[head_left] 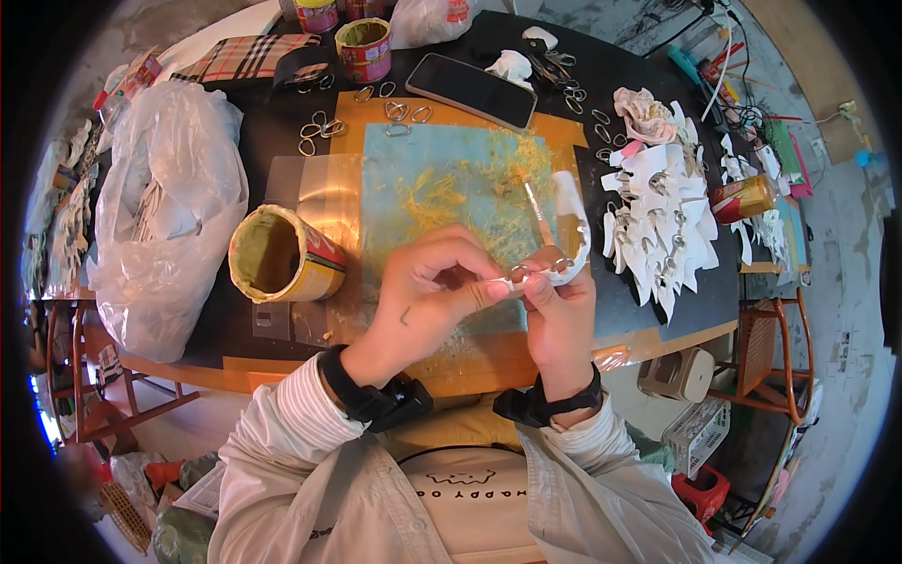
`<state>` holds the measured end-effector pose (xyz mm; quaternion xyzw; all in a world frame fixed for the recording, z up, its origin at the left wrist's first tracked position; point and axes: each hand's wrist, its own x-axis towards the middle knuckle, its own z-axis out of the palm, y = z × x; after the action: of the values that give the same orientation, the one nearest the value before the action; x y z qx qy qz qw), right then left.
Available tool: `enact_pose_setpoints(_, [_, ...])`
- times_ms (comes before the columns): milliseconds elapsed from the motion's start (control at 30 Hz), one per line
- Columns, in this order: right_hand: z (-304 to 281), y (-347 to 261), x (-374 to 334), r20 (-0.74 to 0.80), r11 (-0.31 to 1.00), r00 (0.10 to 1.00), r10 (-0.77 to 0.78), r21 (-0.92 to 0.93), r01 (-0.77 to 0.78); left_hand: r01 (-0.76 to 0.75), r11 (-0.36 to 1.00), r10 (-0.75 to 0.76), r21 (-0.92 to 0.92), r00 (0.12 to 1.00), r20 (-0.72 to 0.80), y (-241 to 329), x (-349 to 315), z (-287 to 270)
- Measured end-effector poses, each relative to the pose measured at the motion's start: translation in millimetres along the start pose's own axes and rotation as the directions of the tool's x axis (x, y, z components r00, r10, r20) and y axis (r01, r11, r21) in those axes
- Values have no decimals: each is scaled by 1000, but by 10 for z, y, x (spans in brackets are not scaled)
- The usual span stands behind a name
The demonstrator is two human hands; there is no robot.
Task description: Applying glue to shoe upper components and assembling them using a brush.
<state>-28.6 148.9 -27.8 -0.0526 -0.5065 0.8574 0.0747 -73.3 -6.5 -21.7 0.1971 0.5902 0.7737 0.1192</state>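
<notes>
In front of me, my left hand (418, 291) and my right hand (561, 324) are both closed on a white strip of leather-like material (570, 202). Thumbs and fingertips pinch its lower part, where small metal rings show. From there the strip curves up past my right fingers. A thin brush (537, 211) slants down toward my right hand; whether those fingers also grip it, I cannot tell. Under both hands lies a blue sheet (385, 174) smeared with yellow glue. To the left, an open glue can (324, 268) with a crusted rim leans toward the left.
A plastic bag (169, 216) fills the table's left side. A phone (472, 89) and loose metal rings (399, 113) lie at the back. White pieces with rings (658, 216) are piled on the right. Another can (365, 52) stands at the back.
</notes>
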Motion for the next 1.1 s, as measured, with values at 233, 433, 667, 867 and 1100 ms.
enact_pose_setpoints(233, [-22,19,19,17,999,1000,-24,-34,25,-216,945,207,247,976,62,74,38,71])
enact_pose_setpoints(433, [56,-46,-46,63,970,994,-93,-220,104,-251,924,251,290,967,35,50,-10,10])
enact_pose_setpoints(667, [79,-116,-222,-46,881,968,-245,-427,203,-81,914,-2,397,979,204,297,-216,-41])
enact_pose_setpoints(867, [45,-194,-496,374,395,881,-290,-792,466,-23,904,18,426,1000,16,479,-510,59])
enact_pose_setpoints(1100, [174,-328,-727,438,269,899,-23,-863,428,255,964,-251,68,966,-61,410,-590,143])
